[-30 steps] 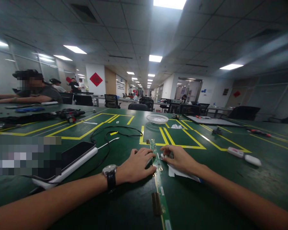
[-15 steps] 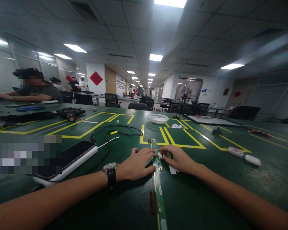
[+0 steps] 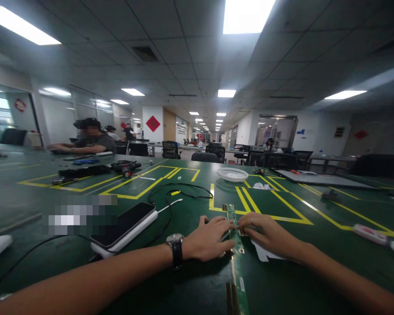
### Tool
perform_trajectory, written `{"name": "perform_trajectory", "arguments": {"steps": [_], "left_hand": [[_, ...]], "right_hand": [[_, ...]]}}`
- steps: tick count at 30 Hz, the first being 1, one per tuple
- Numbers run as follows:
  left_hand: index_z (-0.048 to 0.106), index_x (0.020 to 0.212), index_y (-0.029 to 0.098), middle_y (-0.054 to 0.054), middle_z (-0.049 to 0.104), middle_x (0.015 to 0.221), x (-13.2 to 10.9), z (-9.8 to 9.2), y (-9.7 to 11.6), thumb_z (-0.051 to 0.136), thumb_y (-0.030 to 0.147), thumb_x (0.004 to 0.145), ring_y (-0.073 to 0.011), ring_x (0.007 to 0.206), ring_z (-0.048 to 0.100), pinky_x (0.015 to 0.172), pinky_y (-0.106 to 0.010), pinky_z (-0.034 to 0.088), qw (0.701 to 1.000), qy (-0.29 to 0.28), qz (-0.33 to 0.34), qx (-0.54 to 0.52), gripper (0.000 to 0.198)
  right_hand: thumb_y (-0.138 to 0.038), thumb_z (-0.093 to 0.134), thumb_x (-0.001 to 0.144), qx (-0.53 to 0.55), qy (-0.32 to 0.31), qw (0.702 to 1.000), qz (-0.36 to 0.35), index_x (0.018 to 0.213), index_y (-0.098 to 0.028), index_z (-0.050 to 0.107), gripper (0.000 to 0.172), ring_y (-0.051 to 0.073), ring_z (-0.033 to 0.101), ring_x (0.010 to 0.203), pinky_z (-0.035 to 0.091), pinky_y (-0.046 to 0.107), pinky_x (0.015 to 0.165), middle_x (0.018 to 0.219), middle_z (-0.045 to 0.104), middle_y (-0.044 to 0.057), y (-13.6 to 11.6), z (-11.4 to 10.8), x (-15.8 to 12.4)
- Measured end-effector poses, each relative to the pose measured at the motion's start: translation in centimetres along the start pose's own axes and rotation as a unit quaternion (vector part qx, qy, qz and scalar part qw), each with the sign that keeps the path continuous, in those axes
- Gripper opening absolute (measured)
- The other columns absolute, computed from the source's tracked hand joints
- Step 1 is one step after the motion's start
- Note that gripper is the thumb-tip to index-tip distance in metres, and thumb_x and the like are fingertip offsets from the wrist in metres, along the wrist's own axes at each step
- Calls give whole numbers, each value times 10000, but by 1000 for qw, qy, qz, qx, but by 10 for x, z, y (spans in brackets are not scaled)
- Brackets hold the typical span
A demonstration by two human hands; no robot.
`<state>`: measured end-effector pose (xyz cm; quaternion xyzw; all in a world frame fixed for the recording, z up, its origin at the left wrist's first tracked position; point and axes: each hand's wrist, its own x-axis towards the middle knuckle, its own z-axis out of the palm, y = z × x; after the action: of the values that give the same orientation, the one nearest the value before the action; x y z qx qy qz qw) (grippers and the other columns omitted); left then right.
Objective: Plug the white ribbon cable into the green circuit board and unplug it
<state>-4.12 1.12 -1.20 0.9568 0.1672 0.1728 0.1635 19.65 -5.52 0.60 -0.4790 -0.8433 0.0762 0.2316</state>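
Note:
A long, narrow green circuit board strip (image 3: pixel 237 280) lies on the green table (image 3: pixel 190 210), running from the near edge away from me. My left hand (image 3: pixel 210 238), with a wristwatch, rests palm down on the table at the strip's left side, its fingers touching the strip. My right hand (image 3: pixel 267 234) lies against the strip's right side with fingers curled over it, on top of a white paper sheet (image 3: pixel 261 253). What the right fingertips pinch is hidden.
A phone on a white power bank (image 3: pixel 124 227) with a black cable (image 3: pixel 170 192) lies to the left. A white basket (image 3: pixel 232 174), tools (image 3: pixel 118 167) and a white-pink device (image 3: pixel 377 236) sit farther off. A seated person (image 3: pixel 88 140) works at far left.
The head camera has swung left and tilted up, so everything shifted right in view. My right hand has moved closer over the strip, toward my left hand.

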Motion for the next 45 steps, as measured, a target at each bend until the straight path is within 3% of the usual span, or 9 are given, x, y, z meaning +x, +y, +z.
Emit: {"name": "perform_trajectory", "arguments": {"steps": [5,10,13,17,20,24,33,40,45], "left_hand": [[490,1343,262,-61,412,1497,3,-2,-4,438,378,960,-261,1385,349,1122,-516,299,988,89,-82,-91,403],[505,1295,249,-66,416,1482,4,-8,1,412,321,943,-252,1387,342,1141,-529,291,977,121,-135,-115,372],[512,1278,250,-58,447,1455,3,-10,2,419,304,932,-245,1372,358,1146,-522,289,974,123,-136,-130,362],[521,1257,254,-49,480,1418,4,-7,-2,399,306,941,-232,1344,387,1139,-489,311,975,133,-119,-133,343],[527,1244,247,-51,488,1401,4,-5,-5,389,304,945,-224,1336,389,1139,-453,315,973,155,-106,-136,334],[551,1208,244,-48,491,1391,1,-6,-1,425,274,930,-221,1325,396,1136,-425,312,973,173,-88,-125,307],[563,1213,262,-31,521,1372,-8,-8,15,473,202,930,-219,1302,406,1083,-397,325,990,124,37,-50,302],[553,1212,254,-17,577,1303,-9,-7,14,512,235,944,-209,1222,477,1047,-371,340,995,82,56,-27,271],[546,1226,251,-28,604,1238,-6,-5,10,519,269,949,-223,1171,503,989,-365,374,997,64,50,-1,278]], "right_hand": [[-161,405,939,-17,-54,997,-46,1197,-256,652,370,220,518,1243,402,464,1081,1320,603,73,2,1,0],[-148,409,908,-96,-67,993,2,1229,-234,646,408,231,539,1233,402,440,1082,1323,611,74,19,0,-1],[-169,391,913,-181,-38,981,63,1214,-211,661,407,247,569,1195,422,438,1038,1297,632,86,40,-6,-7],[-228,391,906,-298,-21,940,165,1210,-200,672,415,316,598,1132,460,487,902,1243,653,125,63,-16,-19],[-283,379,919,-341,-22,917,206,1183,-183,683,415,326,609,1079,451,490,869,1177,664,152,68,-19,-25],[-300,362,925,-354,-20,908,225,1118,-175,696,405,314,600,1055,441,466,859,1136,657,154,64,-16,-26],[-319,364,913,-262,25,935,239,1299,-101,609,506,324,534,1191,441,467,979,1276,589,185,75,-7,-33],[-379,317,928,-214,38,943,251,1352,-103,574,567,314,486,1297,366,450,1121,1422,514,174,100,0,-39],[-442,301,942,-191,33,950,246,1392,-164,544,582,305,498,1307,402,441,1109,1482,474,116,128,7,-45]]}}
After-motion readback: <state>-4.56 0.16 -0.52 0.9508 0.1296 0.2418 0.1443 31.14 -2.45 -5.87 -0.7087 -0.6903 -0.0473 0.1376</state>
